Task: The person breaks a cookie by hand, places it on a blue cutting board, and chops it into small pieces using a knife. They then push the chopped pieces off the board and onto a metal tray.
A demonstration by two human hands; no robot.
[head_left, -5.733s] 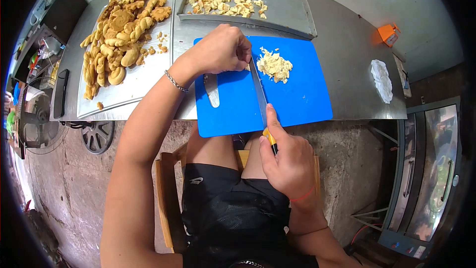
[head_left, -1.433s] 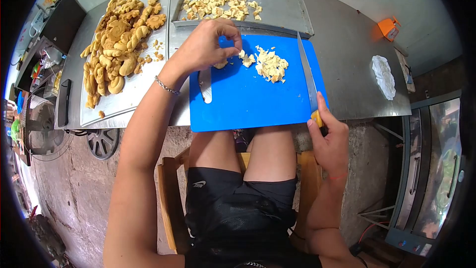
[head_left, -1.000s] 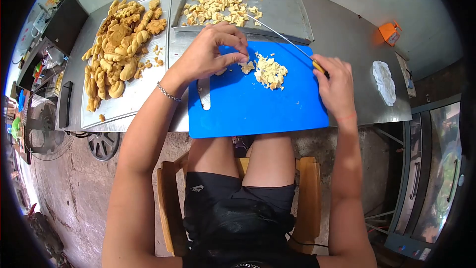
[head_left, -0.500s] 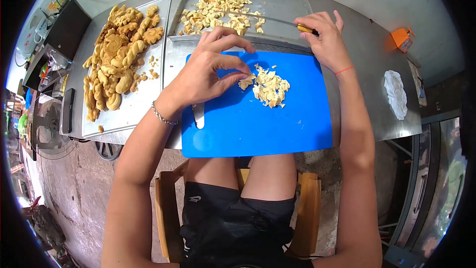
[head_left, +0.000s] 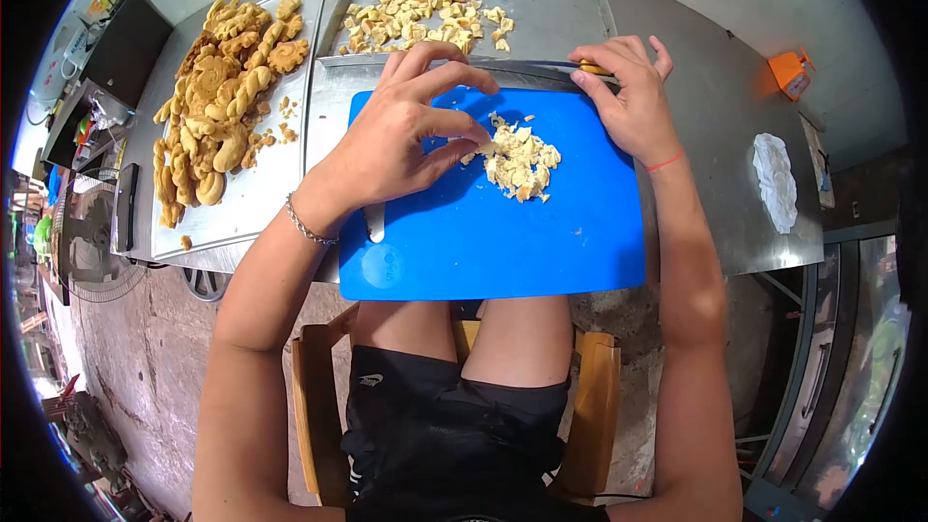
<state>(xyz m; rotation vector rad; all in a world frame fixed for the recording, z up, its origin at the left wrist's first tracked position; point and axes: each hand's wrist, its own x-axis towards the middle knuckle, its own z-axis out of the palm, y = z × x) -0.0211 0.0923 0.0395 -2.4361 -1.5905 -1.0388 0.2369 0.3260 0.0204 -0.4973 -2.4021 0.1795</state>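
Note:
My left hand (head_left: 416,126) hangs over the left part of a blue cutting board (head_left: 503,251), its thumb and index fingertips close together at the edge of a small heap of chopped yellow pieces (head_left: 522,162). Whether a piece is between those fingertips is too small to tell. In my right hand (head_left: 628,97), above the board's upper right corner, is a knife (head_left: 594,69) with a yellow handle. Its thin blade points left along the near rim of a metal tray (head_left: 561,5), where many more chopped pieces (head_left: 425,10) lie.
At the left, a white tray (head_left: 242,217) bears a pile of brown and golden twisted and flower-shaped pieces (head_left: 217,101). A crumpled white cloth (head_left: 774,184) and an orange object (head_left: 791,74) are on the right. Behind the table stands a wall.
The knife blade has turned and come down from over the tray's pieces to its near rim. My left hand stays at the heap. The view has shifted slightly.

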